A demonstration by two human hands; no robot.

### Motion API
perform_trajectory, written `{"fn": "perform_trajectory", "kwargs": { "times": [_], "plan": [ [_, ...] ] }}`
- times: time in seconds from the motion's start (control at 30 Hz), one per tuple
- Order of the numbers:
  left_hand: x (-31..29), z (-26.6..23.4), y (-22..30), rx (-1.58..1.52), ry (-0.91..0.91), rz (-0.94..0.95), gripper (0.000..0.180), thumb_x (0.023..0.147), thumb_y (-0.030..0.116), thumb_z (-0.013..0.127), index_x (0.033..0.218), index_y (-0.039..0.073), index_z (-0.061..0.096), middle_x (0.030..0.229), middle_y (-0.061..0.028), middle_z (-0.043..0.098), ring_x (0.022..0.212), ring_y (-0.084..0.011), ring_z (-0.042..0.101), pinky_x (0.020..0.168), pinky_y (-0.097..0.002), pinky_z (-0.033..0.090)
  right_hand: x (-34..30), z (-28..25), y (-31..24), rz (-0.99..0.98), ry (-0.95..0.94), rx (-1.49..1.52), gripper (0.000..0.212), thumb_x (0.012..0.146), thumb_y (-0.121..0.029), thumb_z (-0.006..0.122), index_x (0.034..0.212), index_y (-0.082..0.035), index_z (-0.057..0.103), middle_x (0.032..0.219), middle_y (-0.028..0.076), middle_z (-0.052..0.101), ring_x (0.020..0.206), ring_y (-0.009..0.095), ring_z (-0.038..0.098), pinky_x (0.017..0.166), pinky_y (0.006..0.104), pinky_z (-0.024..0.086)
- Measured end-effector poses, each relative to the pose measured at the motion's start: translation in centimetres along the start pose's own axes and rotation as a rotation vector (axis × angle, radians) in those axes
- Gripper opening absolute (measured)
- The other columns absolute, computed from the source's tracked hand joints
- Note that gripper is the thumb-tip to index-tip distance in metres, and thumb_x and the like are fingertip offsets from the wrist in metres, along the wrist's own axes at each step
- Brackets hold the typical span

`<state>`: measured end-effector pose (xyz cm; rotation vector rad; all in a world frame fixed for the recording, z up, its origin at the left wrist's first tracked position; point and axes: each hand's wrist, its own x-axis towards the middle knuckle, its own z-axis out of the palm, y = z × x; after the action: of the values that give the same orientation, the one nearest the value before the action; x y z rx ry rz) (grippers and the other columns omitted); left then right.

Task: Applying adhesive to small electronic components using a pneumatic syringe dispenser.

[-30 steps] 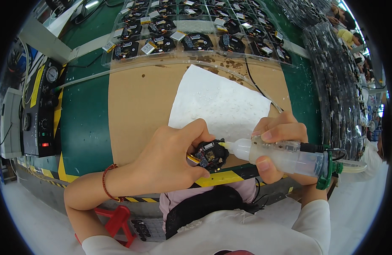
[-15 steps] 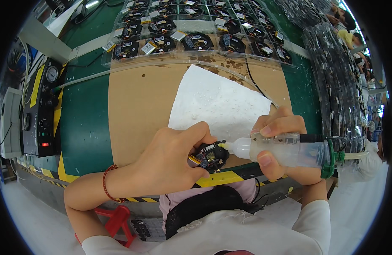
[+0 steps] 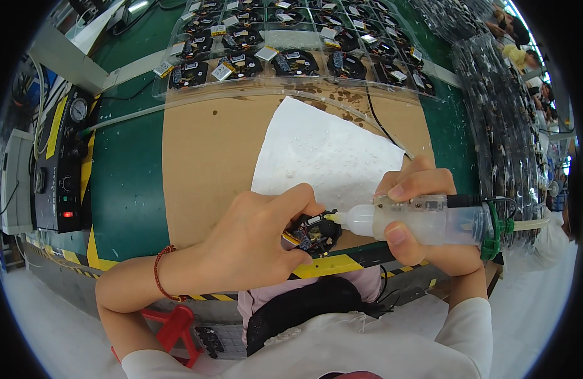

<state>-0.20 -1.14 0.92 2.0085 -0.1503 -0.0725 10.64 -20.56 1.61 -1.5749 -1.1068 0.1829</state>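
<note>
Between its thumb and fingers, my left hand (image 3: 256,234) pinches a small round black electronic assembly (image 3: 318,235) with a bare circuit board, near the bench's front edge. My right hand (image 3: 417,189) is wrapped round a translucent glue-dispensing syringe (image 3: 405,221), which lies nearly level and points left. Its fine yellowish tip (image 3: 333,216) meets the upper right rim of the assembly; I cannot tell whether it touches. A green cap with a hose closes the syringe's right end. Beyond both hands lies a white paper sheet (image 3: 316,148) dotted with clear droplets.
Clear trays (image 3: 285,82) of similar black assemblies with silver battery packs stand at the back. A black dispenser controller (image 3: 61,164) with a gauge sits at left. Stacked clear trays (image 3: 496,120) rise at right. Brown cardboard (image 3: 203,151) covers the green bench; a red stool (image 3: 174,331) stands below.
Almost nothing differs. The view has shifted very slightly, and both hands keep the same hold on the assembly and the syringe.
</note>
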Motion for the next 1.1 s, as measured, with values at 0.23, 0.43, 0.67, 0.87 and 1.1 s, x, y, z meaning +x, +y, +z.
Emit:
{"fn": "perform_trajectory", "kwargs": {
  "times": [0.23,0.43,0.67,0.87,1.1],
  "plan": [
    [-0.09,-0.03,0.14,-0.020,-0.007,-0.031,0.041,0.057,-0.002,0.074,0.092,-0.003,0.053,0.072,-0.0104,0.062,0.059,-0.0104,0.058,0.048,-0.0205,0.042,0.15,-0.04,0.40,-0.060,-0.011,-0.011,0.036,0.068,-0.018,0.069,0.094,-0.004,0.047,0.072,0.007,0.051,0.058,0.015,0.045,0.049,0.0256,0.036],
    [-0.11,-0.01,0.17,0.013,-0.018,-0.036,0.041,0.056,-0.003,0.074,0.092,-0.003,0.054,0.070,-0.0102,0.061,0.060,-0.0121,0.060,0.050,-0.0219,0.046,0.09,0.25,0.32,-0.052,0.002,0.011,0.036,0.068,-0.018,0.068,0.094,-0.005,0.048,0.071,0.007,0.051,0.057,0.015,0.045,0.049,0.0256,0.036],
    [-0.08,-0.02,0.18,0.039,-0.014,-0.016,0.042,0.055,-0.002,0.074,0.092,-0.002,0.054,0.069,-0.0106,0.061,0.059,-0.0137,0.060,0.050,-0.0224,0.046,0.22,0.19,0.31,-0.062,-0.015,0.007,0.037,0.068,-0.018,0.068,0.095,-0.005,0.047,0.073,0.007,0.051,0.059,0.015,0.046,0.050,0.0253,0.036],
    [-0.05,-0.04,0.33,0.062,-0.016,-0.004,0.042,0.055,-0.001,0.074,0.092,-0.002,0.054,0.067,-0.0098,0.059,0.056,-0.0136,0.058,0.048,-0.0227,0.045,0.27,0.36,0.26,-0.067,-0.025,0.031,0.037,0.067,-0.016,0.069,0.095,-0.004,0.047,0.074,0.007,0.052,0.061,0.015,0.047,0.051,0.0247,0.037],
    [-0.10,0.01,0.22,0.059,-0.019,-0.013,0.042,0.055,-0.001,0.074,0.092,-0.001,0.054,0.066,-0.0094,0.059,0.056,-0.0139,0.058,0.048,-0.0224,0.045,0.26,0.53,0.36,-0.109,-0.016,0.011,0.037,0.066,-0.016,0.069,0.094,-0.003,0.048,0.075,0.007,0.054,0.060,0.014,0.046,0.050,0.0248,0.037]
  ]
}}
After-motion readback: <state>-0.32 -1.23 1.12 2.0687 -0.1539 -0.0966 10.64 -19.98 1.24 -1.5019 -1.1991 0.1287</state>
